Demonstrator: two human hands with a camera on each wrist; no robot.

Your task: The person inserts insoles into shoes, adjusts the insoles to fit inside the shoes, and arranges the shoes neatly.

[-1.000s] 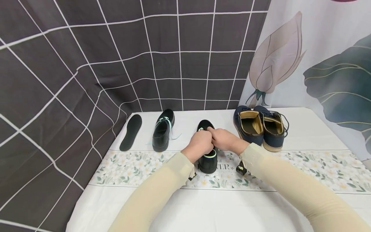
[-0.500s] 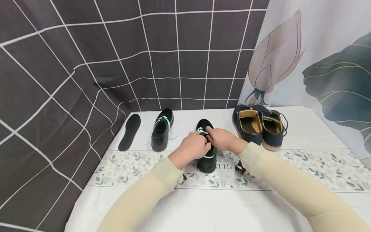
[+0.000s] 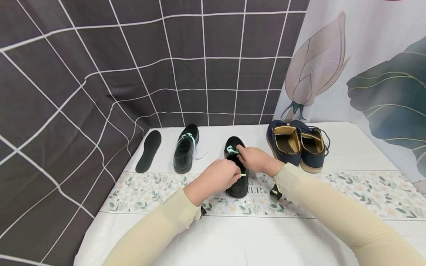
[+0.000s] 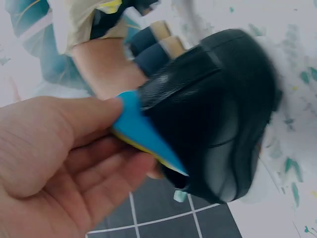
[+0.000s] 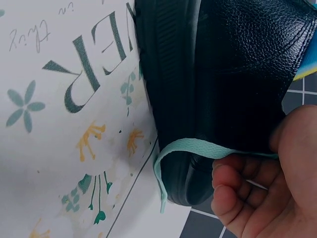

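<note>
A black leather shoe (image 3: 238,189) with mint-green laces (image 3: 230,149) rests on the table, toe pointing away from me. My left hand (image 3: 217,177) is at its opening near the heel and pinches an insole between thumb and fingers. In the left wrist view the insole (image 4: 148,140) shows a blue face with a yellow edge; its far part is hidden inside the shoe. My right hand (image 3: 255,159) grips the upper beside the laces, thumb at the opening. A loose lace end (image 5: 195,146) hangs over the shoe's side in the right wrist view.
A second black shoe (image 3: 183,163) with mint laces stands to the left. Beyond it lies a black insole (image 3: 148,151). A pair of navy shoes (image 3: 289,159) stands at the back right. A floral band (image 3: 143,195) crosses the white table, with a dark grid cloth (image 3: 186,74) behind.
My left hand has moved back along the shoe from the laces toward the heel, and slightly left. The laces and opening have come into view. My right hand has stayed by the laces.
</note>
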